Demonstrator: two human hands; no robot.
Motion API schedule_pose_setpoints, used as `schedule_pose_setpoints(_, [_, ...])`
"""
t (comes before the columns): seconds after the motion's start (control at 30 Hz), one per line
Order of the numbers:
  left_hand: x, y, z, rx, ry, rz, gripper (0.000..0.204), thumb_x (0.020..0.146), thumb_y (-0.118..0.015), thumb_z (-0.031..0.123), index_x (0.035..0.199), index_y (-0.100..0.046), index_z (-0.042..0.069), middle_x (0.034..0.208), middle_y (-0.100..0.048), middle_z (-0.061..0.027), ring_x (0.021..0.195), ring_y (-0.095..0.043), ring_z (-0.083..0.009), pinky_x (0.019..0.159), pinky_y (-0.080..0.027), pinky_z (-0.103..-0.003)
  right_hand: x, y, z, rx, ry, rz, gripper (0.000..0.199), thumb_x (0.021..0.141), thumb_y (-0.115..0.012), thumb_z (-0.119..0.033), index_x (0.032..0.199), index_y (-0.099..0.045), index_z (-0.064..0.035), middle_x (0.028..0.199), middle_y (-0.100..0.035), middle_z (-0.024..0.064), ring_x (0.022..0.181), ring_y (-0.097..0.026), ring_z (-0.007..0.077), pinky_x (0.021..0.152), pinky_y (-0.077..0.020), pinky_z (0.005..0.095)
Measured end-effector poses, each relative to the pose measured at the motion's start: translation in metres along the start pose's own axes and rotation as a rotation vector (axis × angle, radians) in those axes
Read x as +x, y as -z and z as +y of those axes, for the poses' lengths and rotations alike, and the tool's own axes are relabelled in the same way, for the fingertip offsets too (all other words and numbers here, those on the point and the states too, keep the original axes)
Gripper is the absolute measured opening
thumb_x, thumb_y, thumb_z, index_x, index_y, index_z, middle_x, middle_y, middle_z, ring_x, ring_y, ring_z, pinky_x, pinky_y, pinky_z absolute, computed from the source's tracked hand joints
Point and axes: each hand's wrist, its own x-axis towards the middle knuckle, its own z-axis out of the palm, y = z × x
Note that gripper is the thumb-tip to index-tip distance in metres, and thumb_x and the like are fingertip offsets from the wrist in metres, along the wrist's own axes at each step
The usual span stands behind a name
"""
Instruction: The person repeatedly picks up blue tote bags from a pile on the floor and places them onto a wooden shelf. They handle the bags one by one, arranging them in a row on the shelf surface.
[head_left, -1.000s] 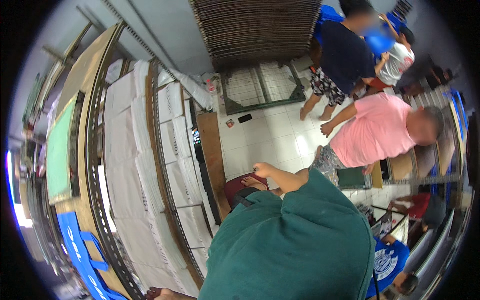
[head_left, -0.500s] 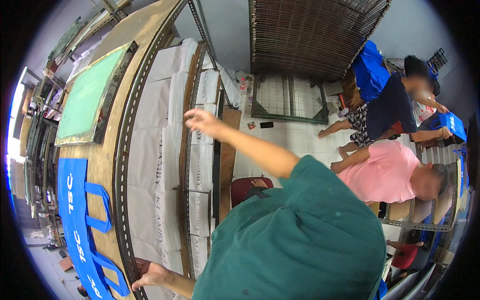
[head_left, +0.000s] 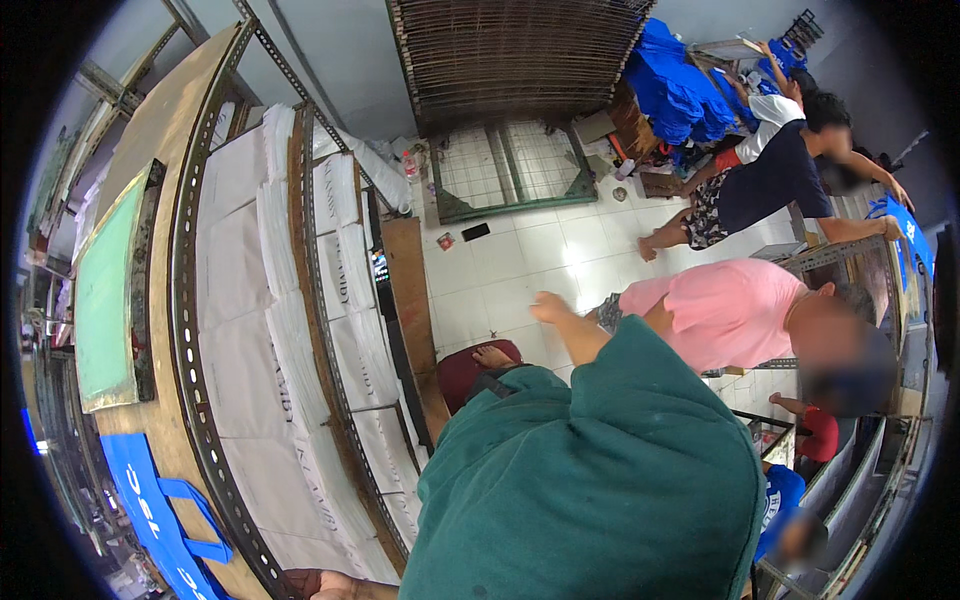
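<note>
My right hand (head_left: 548,307) hangs in the air over the tiled floor, fingers curled in, with nothing seen in it. At the bottom edge my left hand (head_left: 325,583), partly cut off, grips the perforated metal rail (head_left: 215,440) of the shelf rack. Blue tote bags (head_left: 140,490) with white lettering and looped handles lie flat on the wooden top (head_left: 175,415). Farther along it rests a framed printing screen (head_left: 108,300) with pale green mesh. Below the top, stacks of white printed bags or sheets (head_left: 240,350) fill the shelves.
A person in pink (head_left: 715,315) and one in dark blue (head_left: 765,175) stand at the right, the latter handling a blue bag (head_left: 910,240). A wire drying rack (head_left: 515,60) stands at the back. A red stool (head_left: 455,380) with a foot on it and a phone (head_left: 477,231) are nearby.
My right hand has swung away from the shelf stacks to the right, its fingers more curled. The view has shifted, so my left hand sits lower, still at the rail.
</note>
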Motion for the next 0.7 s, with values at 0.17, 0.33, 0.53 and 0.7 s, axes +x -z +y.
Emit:
schedule_pose_setpoints(0.17, [-0.006,-0.015,-0.009,0.019,0.008,-0.008,0.081,0.077,-0.042,0.063,0.128,-0.035,0.001,0.129,-0.043,-0.0114,0.117,-0.042,-0.0245,0.105,-0.028,-0.037,-0.029,0.086,0.076,-0.058,-0.348,-0.197,0.045,0.073,-0.053,-0.026,0.111,-0.054,-0.0034,0.118,-0.052,0.0192,0.103,-0.055,0.0328,0.086,-0.0455,0.04])
schedule_pose_setpoints(0.33, [-0.008,-0.02,-0.01,0.05,0.002,0.004,0.08,0.078,-0.039,0.063,0.129,-0.034,0.002,0.13,-0.042,-0.0103,0.117,-0.041,-0.0241,0.106,-0.026,-0.037,-0.035,0.079,0.028,0.13,-0.264,-0.214,0.047,0.074,-0.054,-0.032,0.112,-0.053,-0.0042,0.115,-0.055,0.0176,0.104,-0.054,0.0324,0.088,-0.0439,0.0388])
schedule_pose_setpoints(0.53, [-0.004,-0.007,0.023,0.105,-0.037,0.051,0.079,0.08,-0.035,0.064,0.131,-0.033,0.003,0.132,-0.041,-0.009,0.118,-0.04,-0.0237,0.107,-0.024,-0.037,0.015,0.038,-0.06,-0.052,0.344,-0.243,0.042,0.075,-0.061,-0.032,0.11,-0.053,-0.0092,0.099,-0.06,0.0197,0.092,-0.058,0.0301,0.08,-0.0459,0.0382])
schedule_pose_setpoints(0.7, [-0.006,0.002,0.045,-0.043,0.061,0.091,0.073,0.083,-0.033,0.062,0.131,-0.035,0.007,0.131,-0.042,-0.0074,0.117,-0.042,-0.0234,0.105,-0.027,-0.037,0.002,0.049,-0.179,0.37,0.31,-0.417,0.03,0.078,-0.061,-0.027,0.105,-0.055,-0.0151,0.087,-0.058,0.0026,0.075,-0.054,0.0113,0.057,-0.0429,0.0267])
